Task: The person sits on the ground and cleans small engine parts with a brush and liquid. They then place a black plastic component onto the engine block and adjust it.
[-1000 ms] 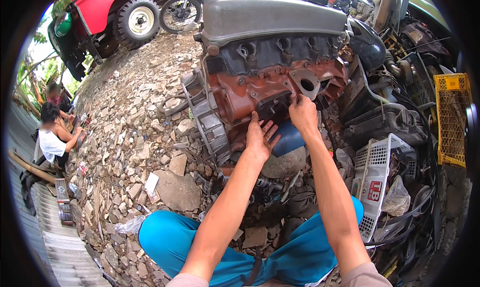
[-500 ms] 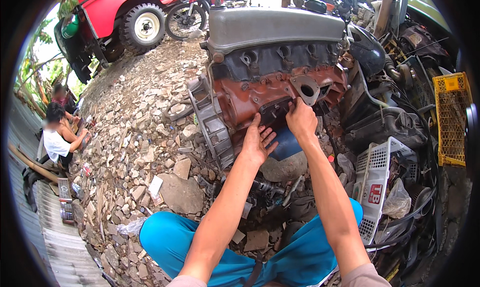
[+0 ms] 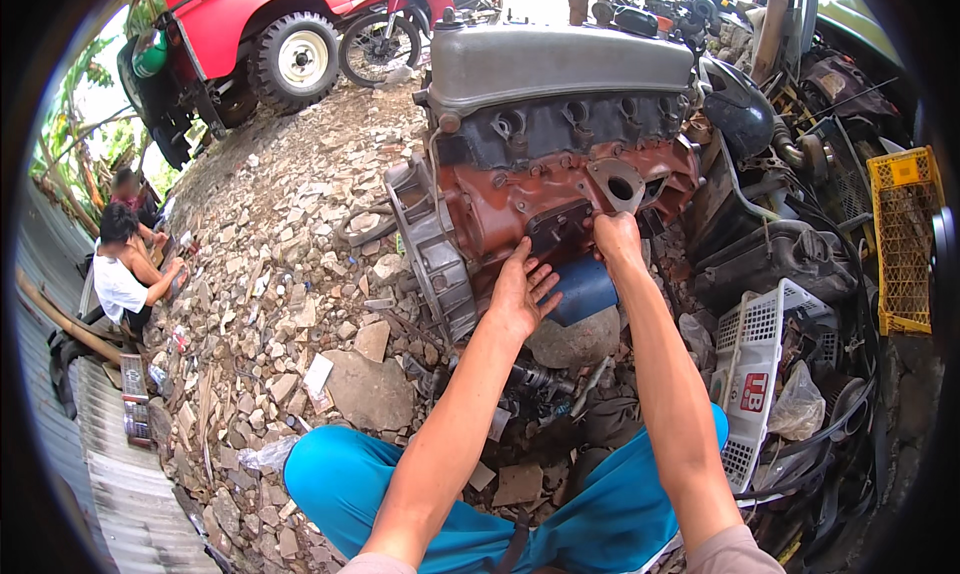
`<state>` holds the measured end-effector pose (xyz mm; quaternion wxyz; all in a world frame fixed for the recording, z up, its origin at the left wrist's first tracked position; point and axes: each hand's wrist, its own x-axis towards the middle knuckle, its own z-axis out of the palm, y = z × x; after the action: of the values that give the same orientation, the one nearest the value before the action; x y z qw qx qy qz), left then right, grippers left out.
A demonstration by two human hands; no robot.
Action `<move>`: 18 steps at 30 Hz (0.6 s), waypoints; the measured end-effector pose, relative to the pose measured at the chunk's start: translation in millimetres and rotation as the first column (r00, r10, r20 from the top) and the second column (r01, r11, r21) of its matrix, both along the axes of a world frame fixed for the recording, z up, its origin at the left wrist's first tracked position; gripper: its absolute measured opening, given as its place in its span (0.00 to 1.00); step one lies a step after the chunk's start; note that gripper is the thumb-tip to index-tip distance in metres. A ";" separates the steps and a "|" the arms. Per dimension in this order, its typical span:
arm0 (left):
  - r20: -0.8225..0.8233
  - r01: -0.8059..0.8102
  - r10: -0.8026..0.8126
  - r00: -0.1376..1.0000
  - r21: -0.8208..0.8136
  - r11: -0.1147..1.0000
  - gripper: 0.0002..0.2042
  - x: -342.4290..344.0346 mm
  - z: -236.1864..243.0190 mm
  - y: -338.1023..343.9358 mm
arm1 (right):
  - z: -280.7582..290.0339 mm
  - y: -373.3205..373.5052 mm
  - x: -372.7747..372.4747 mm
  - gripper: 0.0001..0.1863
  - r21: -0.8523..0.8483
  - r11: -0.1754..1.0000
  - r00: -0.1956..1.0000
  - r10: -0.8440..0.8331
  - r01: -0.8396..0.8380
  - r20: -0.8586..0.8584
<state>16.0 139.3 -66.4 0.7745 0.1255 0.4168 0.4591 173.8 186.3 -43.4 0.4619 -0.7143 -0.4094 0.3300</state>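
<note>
An engine stands on the rubble before me, with a grey valve cover, a black cylinder head and a reddish-brown block. On the block's side sits a dark cover plate. My left hand is open, fingers spread, its thumb at the plate's lower left edge. My right hand is closed at the plate's right end, just under a metal flange with a round hole. What its fingers grip is hidden. Below the plate shows a blue cylinder.
A bell housing forms the engine's left end. To the right lie a white crate, a yellow crate and dark vehicle parts. Two people sit far left. A red vehicle and motorcycle stand behind.
The whole view has shifted slightly, so the engine appears a bit further right and lower. Both hands keep nearly the same places against the plate.
</note>
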 end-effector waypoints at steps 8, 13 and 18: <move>0.005 0.004 -0.004 1.000 -0.017 1.000 0.32 1.2 -3.6 -0.2 | 6.4 -15.0 -17.5 0.17 0.059 0.998 0.681 -0.047 0.006 0.731; 0.014 0.001 0.000 1.000 -0.021 1.000 0.31 -2.6 -8.5 1.0 | 6.6 -16.9 -17.3 0.16 0.031 0.999 0.694 -0.002 -0.030 0.720; 0.017 0.019 -0.018 1.000 -0.017 1.000 0.29 1.1 -7.4 -2.7 | 3.5 -13.9 -11.9 0.18 0.069 0.998 0.772 -0.050 0.007 0.633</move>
<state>17.0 136.6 -73.7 0.7832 0.1189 0.4130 0.4493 161.9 172.5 -39.8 0.3240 -0.7750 -0.5404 0.0498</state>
